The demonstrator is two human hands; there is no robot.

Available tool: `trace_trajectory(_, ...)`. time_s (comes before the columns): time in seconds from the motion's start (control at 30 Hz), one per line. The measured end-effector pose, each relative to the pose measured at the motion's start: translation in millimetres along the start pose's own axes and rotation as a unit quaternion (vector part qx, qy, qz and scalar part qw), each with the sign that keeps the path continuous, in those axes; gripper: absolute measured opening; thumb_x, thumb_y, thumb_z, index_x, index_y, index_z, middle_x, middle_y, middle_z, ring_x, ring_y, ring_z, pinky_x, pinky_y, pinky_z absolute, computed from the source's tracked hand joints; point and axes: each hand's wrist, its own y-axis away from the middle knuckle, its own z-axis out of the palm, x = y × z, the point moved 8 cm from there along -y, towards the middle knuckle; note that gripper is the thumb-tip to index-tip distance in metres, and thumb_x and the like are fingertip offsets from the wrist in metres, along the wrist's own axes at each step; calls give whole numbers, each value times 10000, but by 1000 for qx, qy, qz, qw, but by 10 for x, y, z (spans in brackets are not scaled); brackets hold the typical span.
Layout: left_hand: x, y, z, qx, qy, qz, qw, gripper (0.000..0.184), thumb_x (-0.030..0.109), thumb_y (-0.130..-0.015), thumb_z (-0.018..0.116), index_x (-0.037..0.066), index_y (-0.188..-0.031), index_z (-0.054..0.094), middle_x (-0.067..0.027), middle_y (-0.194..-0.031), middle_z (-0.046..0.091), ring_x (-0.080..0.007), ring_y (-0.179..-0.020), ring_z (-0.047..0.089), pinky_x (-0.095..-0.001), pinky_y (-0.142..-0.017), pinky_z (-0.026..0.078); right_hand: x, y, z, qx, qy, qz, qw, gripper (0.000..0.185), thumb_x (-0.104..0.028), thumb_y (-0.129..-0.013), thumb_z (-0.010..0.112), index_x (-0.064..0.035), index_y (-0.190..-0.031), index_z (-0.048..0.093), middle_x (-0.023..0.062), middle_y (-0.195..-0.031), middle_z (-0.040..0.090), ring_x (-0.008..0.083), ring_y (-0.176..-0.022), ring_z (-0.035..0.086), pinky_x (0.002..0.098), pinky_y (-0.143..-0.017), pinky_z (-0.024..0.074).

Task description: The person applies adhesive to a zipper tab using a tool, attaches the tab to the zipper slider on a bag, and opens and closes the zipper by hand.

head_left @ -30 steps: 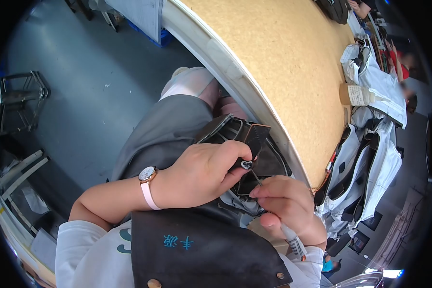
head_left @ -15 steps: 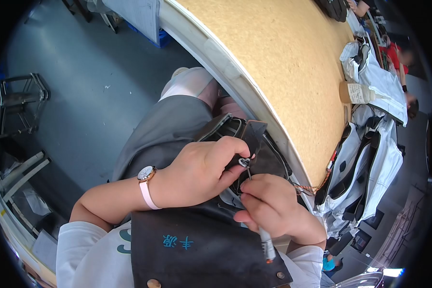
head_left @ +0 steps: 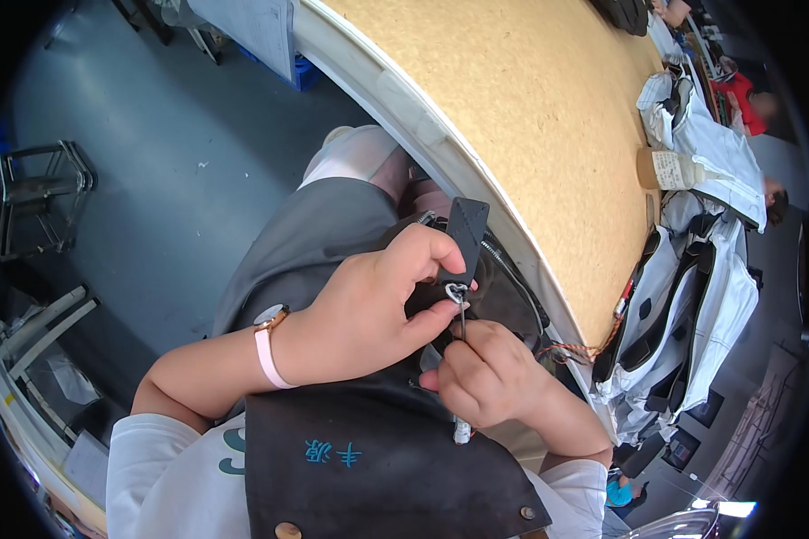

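Black strap [head_left: 467, 235] sits clamped between the fingers of the left hand [head_left: 360, 292], seemingly steadying its end against the thin tool [head_left: 463, 327] clamped in the right hand [head_left: 487, 373].

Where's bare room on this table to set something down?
The tan tabletop is bare between its pale near edge and the bottle. Crowded: the far side, with white pieces, and the lap, around the left hand and right hand.
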Motion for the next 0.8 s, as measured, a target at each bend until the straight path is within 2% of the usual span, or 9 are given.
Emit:
trace_trajectory(0.2,70,-26,8,5,-49,-9,999,350,-59,-823,637,21,-1075,408,-128,-1012,682,-170,-922,689,-262,-790,532,60,9,-84,41,-80,12,996,255,-174,-757,734,-19,-737,533,140,-887,533,305,-809,561,390,-614,530)
trace_trajectory(0.33,148,-23,-4,26,-120,50,991,333,-59,-814,647,14,-1057,431,-126,-1003,685,-198,-924,697,-267,-757,546,182,-6,-231,100,-171,47,979,271,-183,-751,748,0,-752,547,142,-895,524,309,-792,567,385,-596,516)
trace_trajectory(0.43,146,-2,0,18,-135,60,989,330,-61,-812,654,11,-1050,437,-131,-1007,685,-210,-939,696,-269,-757,550,388,-98,-420,118,-258,168,944,274,-221,-815,710,3,-764,560,134,-863,544,295,-737,575,364,-581,500)
trace_trajectory(0.53,94,15,17,5,-113,66,991,335,-58,-819,658,11,-1054,428,-134,-1020,684,-209,-968,688,-271,-781,548,481,-127,-548,98,-425,202,877,304,-266,-874,660,-2,-759,561,124,-814,564,278,-672,580,356,-571,491)
trace_trajectory(0.57,90,24,13,7,-101,64,993,334,-56,-823,658,12,-1054,426,-137,-1028,682,-210,-977,685,-273,-790,548,471,-125,-553,110,-414,207,880,354,-324,-916,605,-6,-766,567,117,-776,580,264,-624,578,353,-568,494)
trace_trajectory(0.67,100,33,4,13,-84,66,994,327,-49,-835,655,15,-1052,419,-147,-1051,676,-216,-998,677,-278,-815,545,470,-48,-483,127,-417,215,874,441,-411,-948,522,-2,-793,584,126,-807,594,255,-659,590,334,-583,495)
trace_trajectory(0.77,94,55,16,9,-77,69,995,321,-45,-841,652,16,-1052,417,-158,-1071,668,-224,-1006,674,-281,-830,543,548,68,-345,140,-507,260,810,542,-508,-936,465,6,-827,599,142,-893,603,236,-714,598,305,-612,495)
trace_trajectory(0.8,93,58,19,8,-75,71,995,320,-44,-842,651,16,-1052,417,-162,-1077,665,-226,-1007,673,-282,-833,542,558,96,-340,143,-499,286,806,563,-526,-928,459,10,-837,604,147,-920,598,231,-732,599,301,-621,495)
